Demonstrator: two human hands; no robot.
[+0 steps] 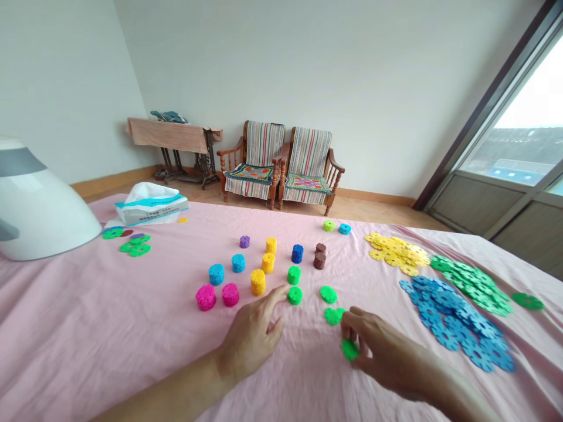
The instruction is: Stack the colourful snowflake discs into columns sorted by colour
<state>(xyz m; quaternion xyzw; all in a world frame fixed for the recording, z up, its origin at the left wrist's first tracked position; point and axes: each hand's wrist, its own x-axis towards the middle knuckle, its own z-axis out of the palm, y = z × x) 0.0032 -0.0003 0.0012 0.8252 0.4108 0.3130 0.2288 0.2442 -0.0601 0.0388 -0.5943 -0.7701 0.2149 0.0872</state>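
My right hand (387,351) is closed in a pinch on a green snowflake disc (350,349) just above the pink cloth. My left hand (255,331) rests on the cloth with fingers stretched out, its fingertip beside a small green stack (295,295). Loose green discs (333,315) lie between the two hands. Beyond the left hand stand short stacks of discs: pink (206,297), yellow (258,282), blue (216,274), dark blue (298,253), brown (319,257) and purple (244,241).
Flat piles of yellow (396,252), green (472,284) and blue (457,322) discs lie at the right. A tissue pack (152,205) and a white appliance (39,205) sit at the left. Two wooden chairs (281,170) stand by the far wall.
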